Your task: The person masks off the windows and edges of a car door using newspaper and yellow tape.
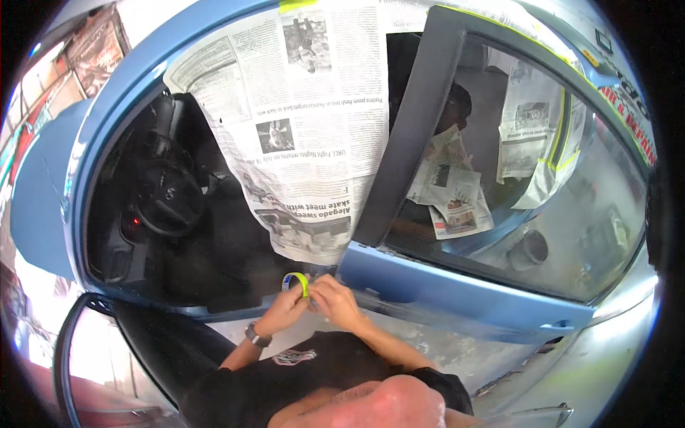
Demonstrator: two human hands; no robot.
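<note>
A roll of yellow-green masking tape point(305, 284) sits in my left hand point(287, 311), whose fingers are closed on its lower side. Close against it, my right hand point(336, 302) has its fingers pinched together at the tape's edge; the exact bit between them is hidden. Both hands are in front of the blue car's doorway. Just beyond them hangs a large newspaper sheet point(321, 128), draped down from the roof edge over part of the front opening. A strip of yellow tape point(295, 6) holds its top.
The front door point(135, 342) stands open at lower left, near a dark steering wheel point(170, 198) inside. The rear door point(457, 278) is at right. Through its window show a person's dark cap point(459, 103), newspaper pieces point(457, 189) and another taped sheet point(524, 121).
</note>
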